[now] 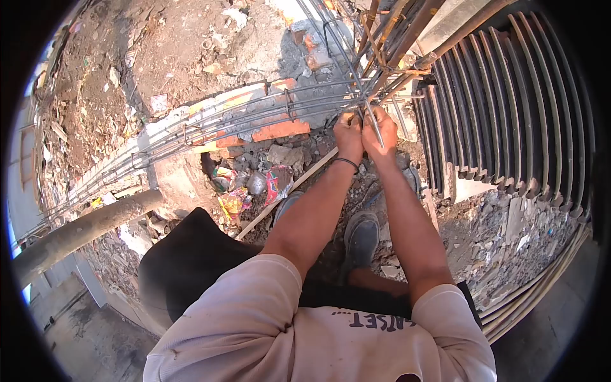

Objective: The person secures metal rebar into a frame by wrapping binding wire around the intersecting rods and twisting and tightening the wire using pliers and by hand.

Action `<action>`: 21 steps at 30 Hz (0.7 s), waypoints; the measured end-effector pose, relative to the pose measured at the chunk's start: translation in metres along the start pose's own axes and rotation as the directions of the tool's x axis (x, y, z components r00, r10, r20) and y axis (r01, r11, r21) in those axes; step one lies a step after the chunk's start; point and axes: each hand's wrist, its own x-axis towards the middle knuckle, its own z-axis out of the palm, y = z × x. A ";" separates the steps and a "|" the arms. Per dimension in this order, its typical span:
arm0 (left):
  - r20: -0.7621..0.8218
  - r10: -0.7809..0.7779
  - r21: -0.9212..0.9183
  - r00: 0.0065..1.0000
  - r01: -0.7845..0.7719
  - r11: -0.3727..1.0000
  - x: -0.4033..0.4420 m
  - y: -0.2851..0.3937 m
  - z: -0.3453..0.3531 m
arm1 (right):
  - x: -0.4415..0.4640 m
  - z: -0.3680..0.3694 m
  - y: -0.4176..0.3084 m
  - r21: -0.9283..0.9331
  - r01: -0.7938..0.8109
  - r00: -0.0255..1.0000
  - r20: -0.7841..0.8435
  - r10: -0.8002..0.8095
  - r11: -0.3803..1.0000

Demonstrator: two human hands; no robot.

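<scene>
Both hands meet at a junction of steel bars near the top centre. My left hand [349, 135], with a dark band at the wrist, has its fingers closed at the end of the horizontal rebar cage [254, 104]. Beside it, touching, my right hand [380, 130] is closed too, and a thin metal rod [374, 122] slants across it. What the fingertips pinch is too small to name. Upright rusty bars [414, 32] rise just beyond the hands.
Dark corrugated sheets [509, 102] stand at the right. A round pole [89, 226] juts in from the left. Below the cage lie bricks [280, 127], rubble and coloured wrappers [234, 202]. A thin wooden stick [286, 194] slants beside my shoe [363, 239].
</scene>
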 end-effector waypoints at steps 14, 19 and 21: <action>0.181 -0.194 0.091 0.964 0.180 0.979 -0.002 0.035 -0.005 | -0.012 -0.010 0.037 0.012 0.199 0.980 -0.023 -0.199 0.980; 0.293 -0.306 -0.023 0.906 0.327 0.945 0.003 0.041 -0.010 | -0.004 -0.014 0.051 -0.243 0.364 0.923 -0.033 -0.383 0.899; 0.239 -0.340 0.046 0.910 0.339 0.940 -0.003 0.049 0.001 | 0.003 -0.019 0.058 -0.271 0.366 0.920 -0.036 -0.390 0.890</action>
